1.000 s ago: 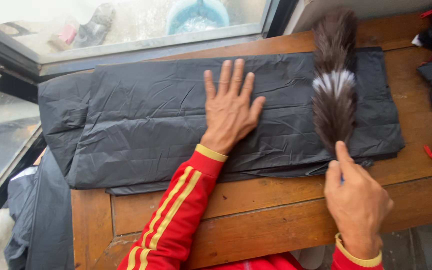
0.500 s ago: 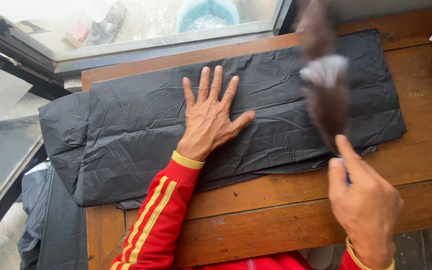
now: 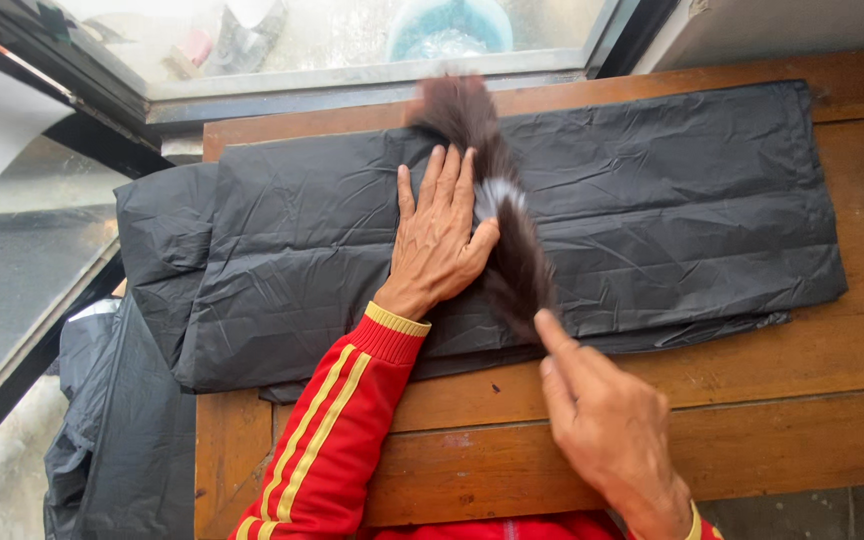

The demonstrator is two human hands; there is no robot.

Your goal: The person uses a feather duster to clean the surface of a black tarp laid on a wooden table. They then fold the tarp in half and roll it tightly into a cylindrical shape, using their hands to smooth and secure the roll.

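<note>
1. The flat stack of crinkled black plastic sheets [image 3: 572,230] lies across the brown wooden table [image 3: 832,400], its left end hanging over the table's edge by the window.
2. The left hand [image 3: 439,240], in a red sleeve with yellow stripes [image 3: 332,430], rests palm down with fingers spread wide on the middle of the stack. Holding it down this way seems to stop the thin sheets from sliding or lifting.
3. The right hand [image 3: 607,420] is closed on the handle of a dark brown feather duster with a white band [image 3: 497,210]; the handle itself is hidden. The feathers are blurred and lie over the plastic just beside the left fingers.
4. Light strokes along the length of the stack, away from the pressing palm, would likely suit best, since the plastic creases easily.
5. The overhanging left end could drag the stack sideways, so firm palm pressure matters.
</note>
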